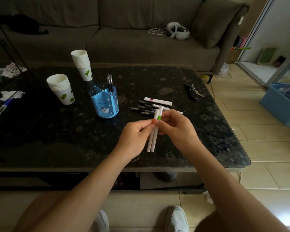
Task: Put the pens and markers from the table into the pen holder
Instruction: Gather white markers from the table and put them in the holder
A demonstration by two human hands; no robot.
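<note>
Both hands meet above the middle of the dark table [57, 131], pinching two white markers side by side. The orange-banded marker [150, 139] and the green-banded marker [155, 136] stand nearly upright. My left hand [134, 138] grips them from the left and my right hand [176, 128] from the right. The blue pen holder [105, 102] stands to the upper left of my hands, with black pens [109, 82] upright in a rear compartment. Behind my hands, several black pens [143, 108] and a white marker [158, 100] lie flat on the table.
Two stacks of paper cups [61, 88] [82, 64] stand left of and behind the holder. Keys [192, 92] lie at the table's right rear. A sofa [124, 39] runs along the back, a blue bin [281, 104] sits on the floor at right.
</note>
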